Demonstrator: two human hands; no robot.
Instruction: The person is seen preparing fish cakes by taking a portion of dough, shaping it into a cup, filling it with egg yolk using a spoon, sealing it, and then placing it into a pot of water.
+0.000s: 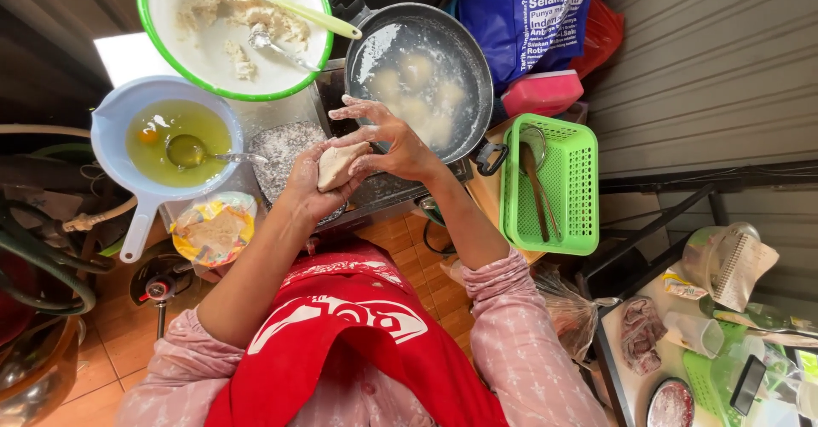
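Pan (426, 60) ahead, green basket (562, 180) right, bowls (183, 146) left.

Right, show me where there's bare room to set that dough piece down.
Little is free. The floured plate beside the left hand holding the dough piece is bare. The green basket has open floor right of its utensils. The pan, white bowl and egg bowl crowd the rest.
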